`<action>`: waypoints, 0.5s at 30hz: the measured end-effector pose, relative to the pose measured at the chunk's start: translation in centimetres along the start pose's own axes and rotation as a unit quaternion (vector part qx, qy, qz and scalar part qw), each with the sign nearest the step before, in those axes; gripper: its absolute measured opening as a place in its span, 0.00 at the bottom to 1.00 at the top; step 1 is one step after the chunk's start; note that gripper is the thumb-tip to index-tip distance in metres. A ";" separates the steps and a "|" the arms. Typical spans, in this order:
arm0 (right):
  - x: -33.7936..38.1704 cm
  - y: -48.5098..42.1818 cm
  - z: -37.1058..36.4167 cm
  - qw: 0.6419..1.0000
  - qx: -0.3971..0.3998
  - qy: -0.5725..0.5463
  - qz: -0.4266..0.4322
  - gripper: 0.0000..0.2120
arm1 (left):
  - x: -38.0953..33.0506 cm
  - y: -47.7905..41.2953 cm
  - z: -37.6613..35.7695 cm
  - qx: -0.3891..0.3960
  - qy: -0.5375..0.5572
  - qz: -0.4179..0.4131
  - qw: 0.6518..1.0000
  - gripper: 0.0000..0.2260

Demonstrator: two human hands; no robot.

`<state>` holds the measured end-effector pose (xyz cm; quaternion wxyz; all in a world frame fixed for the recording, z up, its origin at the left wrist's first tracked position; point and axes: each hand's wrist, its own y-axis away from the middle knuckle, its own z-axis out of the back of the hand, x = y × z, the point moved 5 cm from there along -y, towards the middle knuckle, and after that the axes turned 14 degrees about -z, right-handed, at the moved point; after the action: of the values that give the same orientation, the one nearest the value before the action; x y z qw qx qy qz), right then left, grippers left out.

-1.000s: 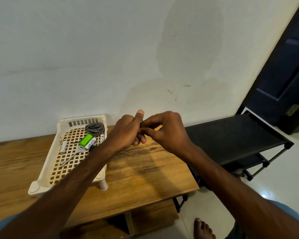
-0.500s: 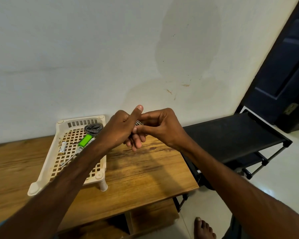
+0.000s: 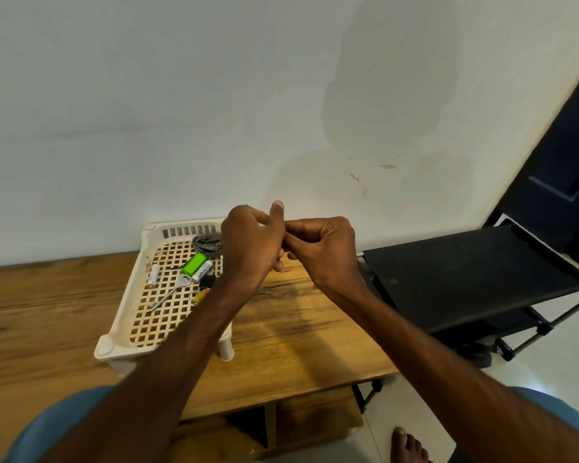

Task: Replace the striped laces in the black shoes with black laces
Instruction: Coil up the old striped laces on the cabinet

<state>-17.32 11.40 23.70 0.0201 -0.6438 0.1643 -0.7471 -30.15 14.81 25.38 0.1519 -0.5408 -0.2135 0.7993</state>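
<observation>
Holds the left hand (image 3: pixel 253 243) and the right hand (image 3: pixel 326 250) pressed together in the air just right of the cream basket (image 3: pixel 122 315), above the wooden table (image 3: pixel 298 332). Curls the left fingers inward with the thumb straight up. Pinches the right thumb and forefinger tight against the base of that thumb.

Cannot tell what sits inside either grip, since the meeting point is hidden. Half a second ago, shows a speckled bit of lace between the fingertips there.

Against a second ago, sets the left hand closer to the basket, now overlapping the right edge of the coiled striped lace (image 3: pixel 205 243) at the basket's far end, which was fully in view before. Leaves that coil lying inside the basket, unmoved, just beyond the green block (image 3: pixel 194 264), with a white battery (image 3: pixel 154 274) and a key (image 3: pixel 168 295) nearer the basket's middle.

Uncovers a small red-and-yellow item (image 3: pixel 201 297) by the basket's right wall, earlier behind the forearm.

Well apart to the right of the basket: a black rack (image 3: pixel 465 282).
</observation>
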 end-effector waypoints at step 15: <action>-1.6 -4.0 -4.9 0.988 -0.009 0.044 -0.145 0.10 | 4.3 -4.3 6.7 0.149 -0.038 0.029 0.988 0.14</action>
<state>-21.03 16.65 22.72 -0.1015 -0.6278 0.0765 -0.7679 -37.87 19.34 26.30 0.1992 -0.4875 -0.0822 0.8461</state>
